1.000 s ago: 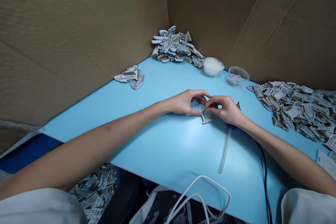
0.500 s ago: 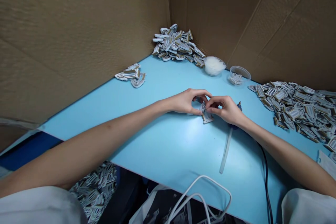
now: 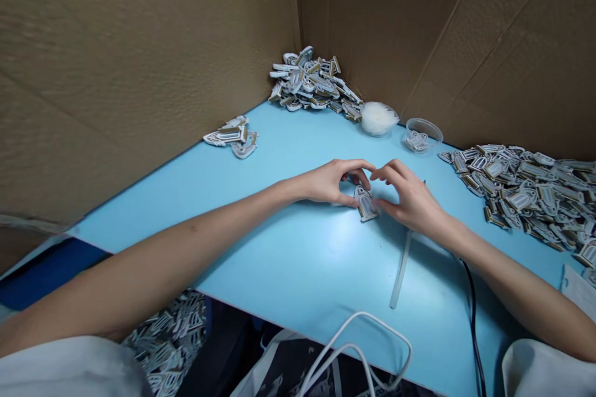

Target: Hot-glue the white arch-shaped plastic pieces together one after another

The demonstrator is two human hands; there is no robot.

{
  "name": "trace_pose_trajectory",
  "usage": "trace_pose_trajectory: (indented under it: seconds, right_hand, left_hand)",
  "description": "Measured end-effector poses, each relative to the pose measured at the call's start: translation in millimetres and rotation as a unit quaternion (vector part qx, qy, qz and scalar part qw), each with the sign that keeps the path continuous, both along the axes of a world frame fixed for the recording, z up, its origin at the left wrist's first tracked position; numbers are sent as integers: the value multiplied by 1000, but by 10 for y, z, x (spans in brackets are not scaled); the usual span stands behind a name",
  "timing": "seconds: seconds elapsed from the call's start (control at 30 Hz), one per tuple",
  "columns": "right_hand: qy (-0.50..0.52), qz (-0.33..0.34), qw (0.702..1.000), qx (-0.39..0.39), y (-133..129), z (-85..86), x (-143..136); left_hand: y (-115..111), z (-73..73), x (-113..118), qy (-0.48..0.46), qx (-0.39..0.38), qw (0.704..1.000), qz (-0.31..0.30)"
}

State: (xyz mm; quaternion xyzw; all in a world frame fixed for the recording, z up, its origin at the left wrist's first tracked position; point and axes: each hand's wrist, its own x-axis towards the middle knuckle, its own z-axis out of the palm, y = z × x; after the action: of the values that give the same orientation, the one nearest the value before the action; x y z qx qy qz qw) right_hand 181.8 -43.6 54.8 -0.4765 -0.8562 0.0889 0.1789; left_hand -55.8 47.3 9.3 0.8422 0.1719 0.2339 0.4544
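A small white arch-shaped piece [image 3: 366,205] lies on the light blue table between both hands. My left hand [image 3: 336,181] holds its left edge, the thumb at the side and the fingers curled over its top. Just to the right, my right hand [image 3: 410,198] has its thumb and fingers apart, with the thumb tip close to the piece's right edge and nothing visible between the fingers. A translucent stick [image 3: 401,270] rests on the table below my right hand; its upper end is hidden by that hand.
White pieces are heaped at the back corner [image 3: 310,84] and at the right [image 3: 531,189], with a few at the left [image 3: 233,135]. Two clear bowls [image 3: 379,119] [image 3: 423,130] stand at the back. A black cable [image 3: 472,316] and white wire frame [image 3: 358,329] are in front.
My right hand has opened, its fingers lifting off the piece and spreading, and has shifted slightly right. My left hand has stayed at the piece.
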Motion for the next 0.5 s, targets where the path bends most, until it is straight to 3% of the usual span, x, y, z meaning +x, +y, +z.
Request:
trace_pose_trajectory:
  seconds: [0.1, 0.17, 0.33, 0.5]
  right_hand:
    - [-155, -94, 983, 5, -221, 151, 345]
    - [-217, -151, 964, -31, -394, 160, 562]
    - [-175, -231, 956, -40, -742, -41, 743]
    - [-205, -236, 950, -28, -831, -154, 770]
  left_hand:
    - [22, 10, -23, 9, 33, 999, -20]
    - [33, 9, -29, 10, 58, 998, -33]
    - [3, 11, 0, 23, 90, 996, -15]
    - [-38, 25, 22, 41, 93, 995, -9]
